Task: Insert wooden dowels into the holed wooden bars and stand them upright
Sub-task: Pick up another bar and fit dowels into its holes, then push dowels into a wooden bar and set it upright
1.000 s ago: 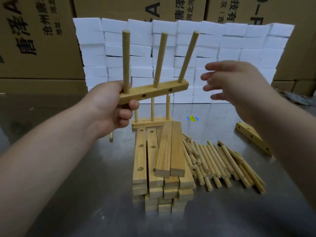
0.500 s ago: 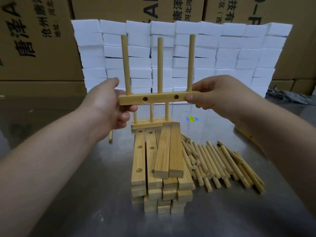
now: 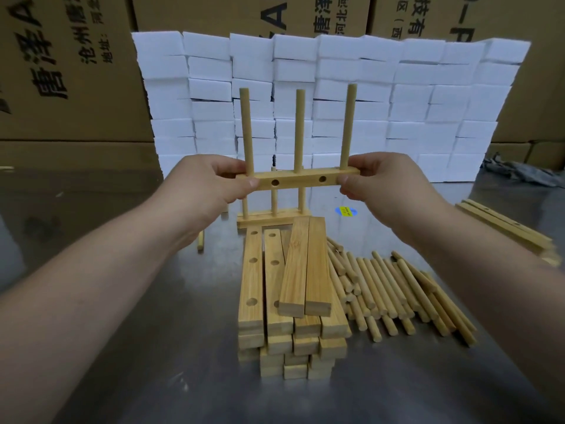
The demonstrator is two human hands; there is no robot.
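Centre of frame: gripping the holed bar [image 3: 298, 180] level in the air, its left end with the left hand [image 3: 211, 182], its right end with the right hand [image 3: 388, 185], thumbs in front, fingers curled over the top. Carrying three upright dowels [image 3: 299, 130] in it, above the stacked bars [image 3: 293, 289], with loose dowels [image 3: 397, 289] at lower right.
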